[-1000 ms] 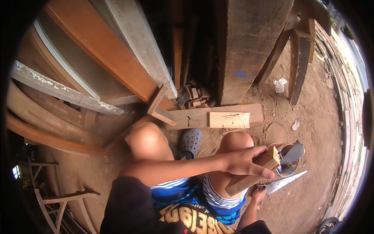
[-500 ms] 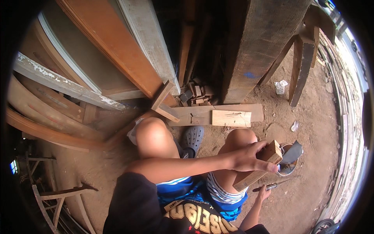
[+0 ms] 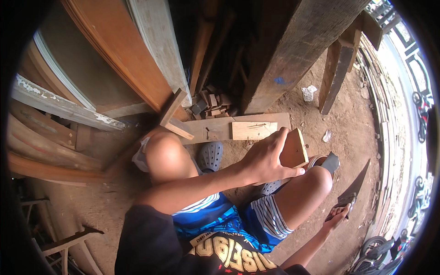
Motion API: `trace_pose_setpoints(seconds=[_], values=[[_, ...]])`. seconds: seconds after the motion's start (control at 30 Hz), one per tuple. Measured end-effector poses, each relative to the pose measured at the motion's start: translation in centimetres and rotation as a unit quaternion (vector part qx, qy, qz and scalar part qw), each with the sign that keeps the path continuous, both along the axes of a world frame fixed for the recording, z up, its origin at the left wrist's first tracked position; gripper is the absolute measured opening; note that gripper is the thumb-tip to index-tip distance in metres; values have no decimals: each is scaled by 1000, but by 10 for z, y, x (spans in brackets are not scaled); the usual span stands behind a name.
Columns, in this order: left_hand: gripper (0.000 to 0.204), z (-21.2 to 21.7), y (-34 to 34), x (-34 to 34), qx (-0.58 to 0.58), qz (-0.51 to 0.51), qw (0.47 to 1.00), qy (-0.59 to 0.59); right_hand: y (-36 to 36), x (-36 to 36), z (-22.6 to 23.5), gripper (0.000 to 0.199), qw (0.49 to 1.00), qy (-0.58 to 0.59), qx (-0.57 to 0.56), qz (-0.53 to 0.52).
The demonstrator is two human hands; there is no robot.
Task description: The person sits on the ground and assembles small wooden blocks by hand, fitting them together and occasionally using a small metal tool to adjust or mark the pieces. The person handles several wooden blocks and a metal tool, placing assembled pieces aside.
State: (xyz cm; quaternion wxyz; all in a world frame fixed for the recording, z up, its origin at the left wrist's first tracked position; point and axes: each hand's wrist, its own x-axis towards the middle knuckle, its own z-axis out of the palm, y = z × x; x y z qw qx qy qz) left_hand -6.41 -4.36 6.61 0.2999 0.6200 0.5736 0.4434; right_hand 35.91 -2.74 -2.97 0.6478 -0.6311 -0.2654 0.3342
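Note:
Fingers and thumb of my left hand [image 3: 268, 160] are wrapped round a short wooden block [image 3: 293, 150], raised above the ground beside my right knee. One pale end of the block faces right. Lower and farther right, my right hand [image 3: 338, 216] is closed round the handle of a handsaw [image 3: 355, 188]. Its dark, tapering blade points up and away, apart from the block. Behind my right knee stands a round container [image 3: 315, 161], partly hidden, with a grey sheet-like piece [image 3: 331, 162] sticking out.
A pale board [image 3: 254, 130] lies on a longer plank [image 3: 220, 128] on the dirt ground. An L-shaped wooden piece [image 3: 174, 117] is near my left knee. Wood offcuts [image 3: 213, 103] are heaped beside a thick post [image 3: 288, 55]. Frames and panels lean at left; motorbikes stand far right.
My left hand has turned the block and lifted it off my right thigh. My right hand has carried the saw right, its blade now swung upward. My right knee has moved outward.

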Motion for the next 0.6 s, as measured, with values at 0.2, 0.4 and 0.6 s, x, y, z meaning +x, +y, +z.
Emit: trace_pose_setpoints(seconds=[0.2,0.4,0.6], values=[[96,-1,-12,-13,-62,-6,998,29,15,-55,63,32,994,-71,50,63],[100,-5,-25,-13,-105,-48,991,63,70,-30,68,21,847,-474,-33,237],[113,-12,-30,-12,-140,-41,989,-19,121,-18,36,23,670,-648,-53,358]])
